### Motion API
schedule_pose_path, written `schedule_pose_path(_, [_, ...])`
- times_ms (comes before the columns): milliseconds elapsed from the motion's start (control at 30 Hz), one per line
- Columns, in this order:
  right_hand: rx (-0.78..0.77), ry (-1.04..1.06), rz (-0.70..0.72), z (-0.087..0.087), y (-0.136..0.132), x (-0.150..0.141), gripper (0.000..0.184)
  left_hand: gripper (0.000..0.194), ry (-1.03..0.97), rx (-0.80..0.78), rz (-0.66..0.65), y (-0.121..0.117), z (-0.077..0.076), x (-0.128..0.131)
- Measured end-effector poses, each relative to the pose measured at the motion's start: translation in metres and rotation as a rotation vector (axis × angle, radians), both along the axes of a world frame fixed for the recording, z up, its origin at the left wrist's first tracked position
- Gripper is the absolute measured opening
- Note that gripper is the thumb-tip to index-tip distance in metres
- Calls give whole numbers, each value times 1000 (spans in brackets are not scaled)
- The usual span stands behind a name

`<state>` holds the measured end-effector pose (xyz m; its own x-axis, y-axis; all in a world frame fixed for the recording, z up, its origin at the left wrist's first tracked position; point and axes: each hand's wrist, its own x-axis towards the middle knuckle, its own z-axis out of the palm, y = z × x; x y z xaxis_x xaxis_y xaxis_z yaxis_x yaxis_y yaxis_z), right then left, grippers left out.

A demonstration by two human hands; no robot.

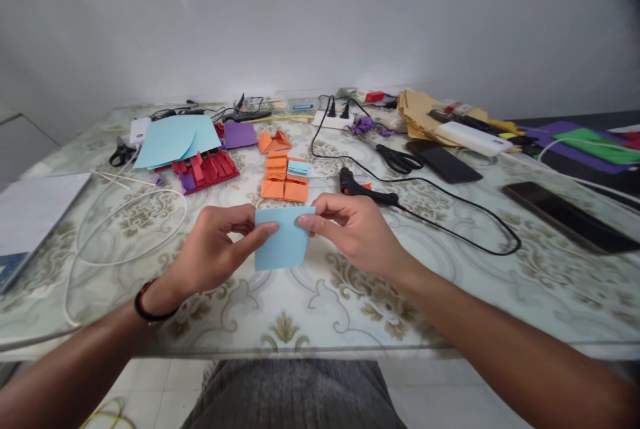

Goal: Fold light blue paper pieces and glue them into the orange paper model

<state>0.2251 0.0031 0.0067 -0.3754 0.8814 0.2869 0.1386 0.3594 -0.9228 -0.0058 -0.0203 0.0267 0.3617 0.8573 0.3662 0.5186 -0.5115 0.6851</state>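
Note:
A light blue paper square is held up above the near middle of the table, its flat side facing me. My left hand pinches it at the upper left, thumb in front and fingers behind. At the upper right corner, my right hand grips it the same way. Just beyond the paper lie folded orange paper pieces, with small folded blue strips among them. A black glue gun rests on its side past my right hand.
Red folded papers and large blue sheets lie back left, near a white cable. Black scissors, two phones and a power strip occupy the back and right. The glue gun's black cord loops across the right side.

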Motion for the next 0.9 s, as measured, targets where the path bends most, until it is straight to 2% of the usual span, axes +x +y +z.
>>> schedule_pose_path(167, [-1,16,-5,-1,-1,-1,38,42,-5,-3,12,0,0,0])
schedule_pose_path(333, [-68,57,-7,-3,0,-2,38,44,-39,-62,21,-1,-5,3])
schedule_pose_path(533, [-103,155,-23,0,2,-2,40,29,-75,-219,-85,-1,-14,5])
schedule_pose_path(700, [-124,247,-12,-1,4,-4,32,28,-139,-237,-6,2,-19,3])
schedule_pose_path(800, [-109,262,-39,-4,6,-4,26,23,-198,-138,50,5,-19,2])
schedule_pose_path(900, [-86,270,-24,-6,8,-2,20,12,-157,142,68,6,-16,1])
